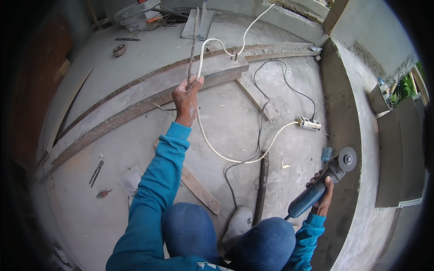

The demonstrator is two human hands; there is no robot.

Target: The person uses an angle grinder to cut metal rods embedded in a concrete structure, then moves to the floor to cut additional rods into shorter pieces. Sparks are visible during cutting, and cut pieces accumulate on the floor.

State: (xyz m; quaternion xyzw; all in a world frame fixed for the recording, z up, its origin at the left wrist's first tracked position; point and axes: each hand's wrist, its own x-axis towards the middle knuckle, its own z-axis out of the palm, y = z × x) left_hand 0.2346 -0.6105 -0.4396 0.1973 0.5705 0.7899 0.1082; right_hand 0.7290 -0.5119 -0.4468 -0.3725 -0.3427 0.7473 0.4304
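My left hand (pixel 185 99) is raised over the floor, its fingers closed around a thin rusty metal rod (pixel 193 45) that points away from me. A white cable (pixel 200 63) runs along the thumb side of that hand; I cannot tell whether the fingers grip it too. Behind my wrist shows a short bent rod end (pixel 165 109). At the right, my right hand (pixel 322 194) wraps around the body of an angle grinder (pixel 309 196). Its round cutting disc (pixel 347 159) faces up, close to the low wall.
The white cable leads to a socket block (pixel 309 123), with a dark cord (pixel 262 113) plugged in. A long curved form (pixel 135 95) crosses the floor. Nearby are a dark pipe (pixel 261 187), a wooden board (pixel 199 192), pliers (pixel 96 171) and the low concrete wall (pixel 361 113).
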